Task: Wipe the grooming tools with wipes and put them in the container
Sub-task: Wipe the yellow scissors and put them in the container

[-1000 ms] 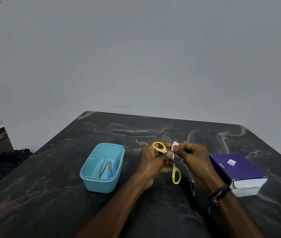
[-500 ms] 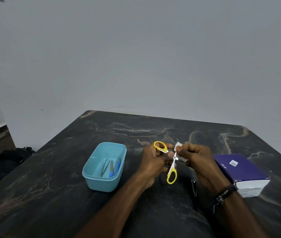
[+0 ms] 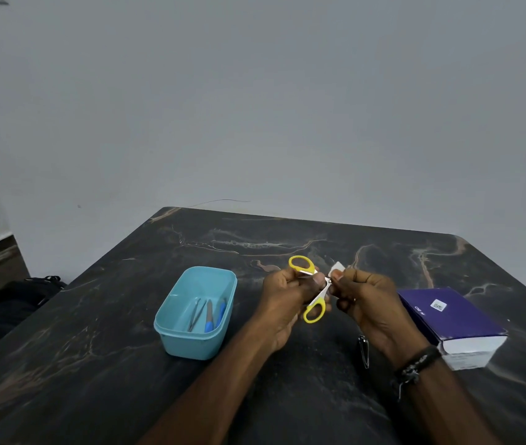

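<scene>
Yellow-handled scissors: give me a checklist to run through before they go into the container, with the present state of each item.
1. Yellow-handled scissors held securely: ok, the left hand grips them above the table.
2. Small white wipe in hand: ok, pinched in the right hand at the blades.
3. Blades wiped clean: cannot tell, they are hidden between the fingers.
4. Scissors closed for dropping in: not ok, the handle loops stand apart.
5. Open light-blue plastic container has room: ok, only a few slim tools lie in it.
6. Other tools left: not ok, a metal nail clipper lies on the dark marbled table.
</scene>
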The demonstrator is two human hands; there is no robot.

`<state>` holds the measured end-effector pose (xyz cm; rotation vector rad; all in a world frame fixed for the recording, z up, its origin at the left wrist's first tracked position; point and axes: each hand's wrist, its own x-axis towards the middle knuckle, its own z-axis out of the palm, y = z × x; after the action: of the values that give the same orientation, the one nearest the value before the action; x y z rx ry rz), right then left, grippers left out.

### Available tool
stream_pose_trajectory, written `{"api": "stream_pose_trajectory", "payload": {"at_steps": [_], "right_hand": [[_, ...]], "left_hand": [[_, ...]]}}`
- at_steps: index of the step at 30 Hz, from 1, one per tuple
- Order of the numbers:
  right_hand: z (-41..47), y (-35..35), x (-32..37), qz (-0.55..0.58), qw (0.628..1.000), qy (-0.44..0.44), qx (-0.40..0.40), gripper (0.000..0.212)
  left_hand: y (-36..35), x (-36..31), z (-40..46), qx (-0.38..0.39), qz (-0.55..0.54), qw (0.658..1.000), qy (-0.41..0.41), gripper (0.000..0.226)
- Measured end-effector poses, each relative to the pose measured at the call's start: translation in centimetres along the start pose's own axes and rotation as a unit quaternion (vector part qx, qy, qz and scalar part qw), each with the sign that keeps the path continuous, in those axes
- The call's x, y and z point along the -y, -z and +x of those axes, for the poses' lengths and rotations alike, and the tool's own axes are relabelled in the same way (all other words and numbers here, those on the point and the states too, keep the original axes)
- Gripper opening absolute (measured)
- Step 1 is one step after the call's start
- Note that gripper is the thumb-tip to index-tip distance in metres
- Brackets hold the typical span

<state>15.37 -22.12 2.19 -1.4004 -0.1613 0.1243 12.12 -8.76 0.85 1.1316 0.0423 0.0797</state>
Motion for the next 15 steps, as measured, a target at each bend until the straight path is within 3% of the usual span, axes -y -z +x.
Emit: {"api": "stream_pose_trajectory", "payload": {"at_steps": [6, 9, 15], "right_hand": [[0.4, 0.3, 0.0, 0.132, 0.990, 0.000, -0.055, 0.014], [0.5, 0.4, 0.0, 0.188, 0.980, 0.004, -0.066, 0.011], [-0.3, -1.2, -0.4, 0.201, 0.979, -0.012, -0.023, 0.011]], "left_hand": [[0.1, -0.2, -0.6, 0.052, -0.003, 0.997, 0.053, 0.034], [-0.5, 0.3, -0.8, 0.064, -0.001, 0.997, 0.045, 0.028], [-1.0, 0.6, -0.4, -0.023, -0.091, 0.996, -0.007, 0.011]]}}
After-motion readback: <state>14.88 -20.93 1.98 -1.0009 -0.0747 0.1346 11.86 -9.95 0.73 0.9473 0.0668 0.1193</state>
